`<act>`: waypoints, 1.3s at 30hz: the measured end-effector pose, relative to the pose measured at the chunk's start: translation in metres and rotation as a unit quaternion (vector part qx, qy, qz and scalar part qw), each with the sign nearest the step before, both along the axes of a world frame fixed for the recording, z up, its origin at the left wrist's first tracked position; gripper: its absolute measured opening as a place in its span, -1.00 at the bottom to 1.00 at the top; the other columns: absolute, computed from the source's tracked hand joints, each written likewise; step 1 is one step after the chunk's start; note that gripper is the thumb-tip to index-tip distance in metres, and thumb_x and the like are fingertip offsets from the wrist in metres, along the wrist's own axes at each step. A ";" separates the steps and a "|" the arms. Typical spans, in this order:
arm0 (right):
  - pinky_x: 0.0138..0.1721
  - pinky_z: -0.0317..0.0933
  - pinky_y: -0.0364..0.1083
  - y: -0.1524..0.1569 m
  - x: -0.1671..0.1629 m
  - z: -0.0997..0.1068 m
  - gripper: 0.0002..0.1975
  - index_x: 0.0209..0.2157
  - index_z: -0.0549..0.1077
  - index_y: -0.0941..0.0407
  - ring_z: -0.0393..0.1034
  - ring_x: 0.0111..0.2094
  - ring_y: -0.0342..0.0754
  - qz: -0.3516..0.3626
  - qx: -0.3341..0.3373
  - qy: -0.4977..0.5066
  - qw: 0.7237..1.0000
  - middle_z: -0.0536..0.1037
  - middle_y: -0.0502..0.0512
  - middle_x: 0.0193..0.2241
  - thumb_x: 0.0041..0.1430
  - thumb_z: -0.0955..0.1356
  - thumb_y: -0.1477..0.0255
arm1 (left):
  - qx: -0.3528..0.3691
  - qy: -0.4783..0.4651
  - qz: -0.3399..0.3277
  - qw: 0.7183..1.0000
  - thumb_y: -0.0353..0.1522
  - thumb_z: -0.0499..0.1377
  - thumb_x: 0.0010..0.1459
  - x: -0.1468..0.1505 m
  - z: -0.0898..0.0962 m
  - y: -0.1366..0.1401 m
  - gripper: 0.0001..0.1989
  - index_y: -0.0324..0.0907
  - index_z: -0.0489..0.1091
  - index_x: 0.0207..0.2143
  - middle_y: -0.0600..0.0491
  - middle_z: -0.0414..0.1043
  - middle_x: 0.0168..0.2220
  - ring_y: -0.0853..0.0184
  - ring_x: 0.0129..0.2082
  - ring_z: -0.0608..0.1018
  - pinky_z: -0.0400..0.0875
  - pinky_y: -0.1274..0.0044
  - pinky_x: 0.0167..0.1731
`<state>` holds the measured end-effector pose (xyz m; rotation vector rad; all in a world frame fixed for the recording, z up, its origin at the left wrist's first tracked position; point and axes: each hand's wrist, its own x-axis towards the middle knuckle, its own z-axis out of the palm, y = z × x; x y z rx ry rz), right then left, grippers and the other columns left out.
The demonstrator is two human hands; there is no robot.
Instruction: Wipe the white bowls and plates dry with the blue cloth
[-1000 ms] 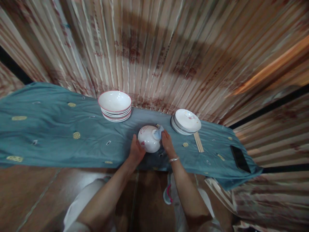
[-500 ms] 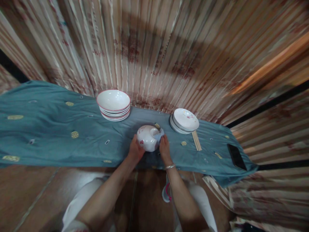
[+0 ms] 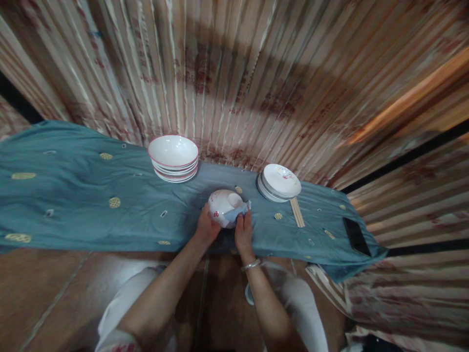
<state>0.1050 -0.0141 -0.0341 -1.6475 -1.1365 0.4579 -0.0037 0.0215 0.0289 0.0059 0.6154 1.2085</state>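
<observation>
A white bowl [image 3: 219, 199] with small red flower prints is tilted so that its outside and foot ring face up, near the front edge of the cloth-covered table. My left hand [image 3: 208, 226] grips its left side, fingers partly hidden beneath it. Against the bowl's right side, my right hand [image 3: 243, 231] presses a light blue cloth [image 3: 236, 212], its fingers closed on it. A silvery bangle circles my right wrist.
Left of the bowl stands a stack of red-rimmed bowls [image 3: 173, 151]. To the right are stacked flowered plates [image 3: 282, 181], with wooden chopsticks [image 3: 297, 213] beside them. A black phone [image 3: 356, 236] lies at the right end of the teal tablecloth [image 3: 80, 205]. A curtain [image 3: 227, 83] hangs behind.
My right hand has moved slightly left and down along the bowl. The blue cloth now spreads over more of the bowl's lower front. My left hand keeps its grip.
</observation>
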 end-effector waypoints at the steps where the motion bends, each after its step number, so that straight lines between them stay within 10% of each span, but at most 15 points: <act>1: 0.33 -0.03 0.16 -0.002 -0.002 -0.001 -0.36 0.33 0.10 0.24 0.05 0.36 0.06 0.004 0.002 -0.008 1.000 0.22 0.38 0.31 0.35 0.08 0.20 | -0.004 0.003 0.002 1.000 -0.29 -0.08 0.38 0.000 0.001 -0.001 -0.55 -0.26 0.31 0.21 -0.10 0.60 -0.06 0.21 -0.02 0.61 0.47 0.38 0.05; 25: 0.31 -0.02 0.35 -0.041 -0.033 -0.008 -0.34 0.43 -0.21 0.20 -0.28 0.45 0.19 0.052 0.040 -0.222 0.973 -0.15 0.43 0.43 0.37 0.11 0.49 | -0.030 -0.015 -0.004 0.999 -0.26 -0.17 0.39 0.002 0.022 -0.007 -0.49 -0.19 0.23 0.29 -0.12 0.59 -0.01 0.14 -0.01 0.62 0.49 0.33 0.04; 39: 0.33 0.02 0.28 -0.036 -0.026 0.005 -0.35 0.39 0.05 0.18 -0.25 0.45 0.07 0.136 0.086 -0.392 0.906 0.18 0.31 0.36 0.28 0.11 0.69 | -0.065 0.005 -0.021 0.998 -0.24 -0.15 0.40 -0.003 0.019 -0.006 -0.47 -0.36 0.30 0.22 -0.18 0.63 -0.14 0.20 -0.17 0.67 0.57 0.43 -0.11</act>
